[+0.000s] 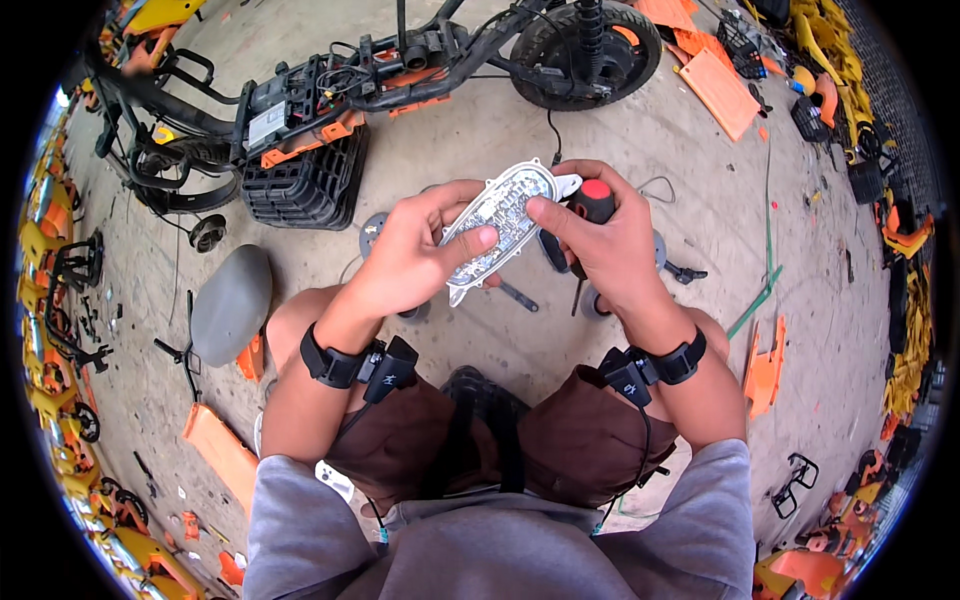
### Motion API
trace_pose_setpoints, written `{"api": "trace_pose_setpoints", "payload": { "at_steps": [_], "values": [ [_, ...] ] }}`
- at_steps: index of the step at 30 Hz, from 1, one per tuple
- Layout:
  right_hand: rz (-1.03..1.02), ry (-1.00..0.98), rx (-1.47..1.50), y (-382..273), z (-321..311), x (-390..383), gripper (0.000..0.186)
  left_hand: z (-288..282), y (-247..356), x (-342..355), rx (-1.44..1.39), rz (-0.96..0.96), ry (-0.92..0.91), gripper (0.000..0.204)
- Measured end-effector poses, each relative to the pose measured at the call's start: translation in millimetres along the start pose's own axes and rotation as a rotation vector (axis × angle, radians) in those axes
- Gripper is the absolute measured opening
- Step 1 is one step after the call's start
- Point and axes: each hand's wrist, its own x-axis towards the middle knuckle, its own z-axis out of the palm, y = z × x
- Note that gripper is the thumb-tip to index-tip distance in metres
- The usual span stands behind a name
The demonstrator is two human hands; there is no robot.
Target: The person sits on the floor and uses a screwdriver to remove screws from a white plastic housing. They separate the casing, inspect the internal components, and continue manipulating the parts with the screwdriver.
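Between my two hands, above my knees, is a long oval housing (pixel 512 205), pale with a silvery rim and screw tabs; its open face shows a circuit board crowded with small parts. My left hand (pixel 408 252) grips its lower left end, thumb on the face. At the upper right end my right hand (pixel 612 240) holds it, thumb pressed on the board. A screwdriver (pixel 594 198) with a red and black handle is also tucked in my right hand, its shaft pointing down. The fingers behind the housing are mostly hidden.
A stripped electric bike frame (pixel 390 85) stands ahead with a black wheel (pixel 590 55) and a black crate (pixel 310 185). A grey seat (pixel 232 305) lies left. Orange panels (pixel 720 92) lie around; yellow parts (pixel 845 70) are heaped along the right.
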Motion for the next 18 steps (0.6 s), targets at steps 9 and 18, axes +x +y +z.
{"api": "trace_pose_setpoints", "payload": {
  "at_steps": [9,18],
  "values": [
    [0.042,-0.006,0.039,-2.4,-1.1,0.9,0.037,1.8,2.8,1.8,-0.105,-0.072,-0.029,0.037],
    [0.045,-0.046,0.096,2.9,-1.8,1.6,0.039,-4.6,1.7,2.8,-0.203,-0.144,-0.115,0.041]
  ]
}}
